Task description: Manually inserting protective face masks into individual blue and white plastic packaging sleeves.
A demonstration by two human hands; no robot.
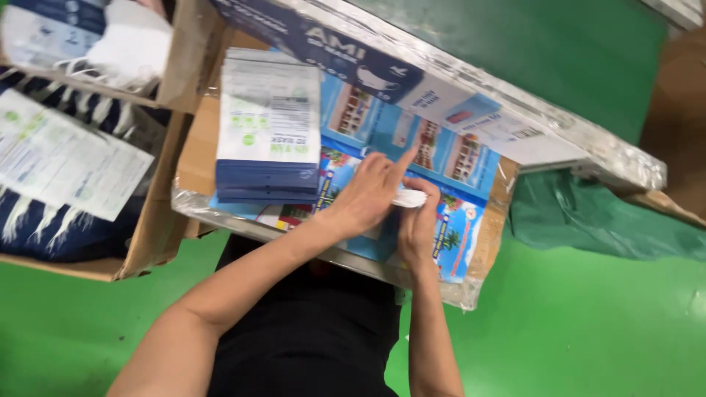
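Hands (pixel 390 198) pinched a white mask (pixel 409 198) over a film-wrapped cardboard worktop (pixel 485 242); green floor (pixel 573 323) lay below.

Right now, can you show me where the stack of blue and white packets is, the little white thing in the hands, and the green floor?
stack of packets (pixel 268 125), head view, top packet's white face
white piece (pixel 409 198), head view, its middle between both hands
green floor (pixel 588 323), head view, bare patch

Glossy green floor (pixel 588 331), bright light
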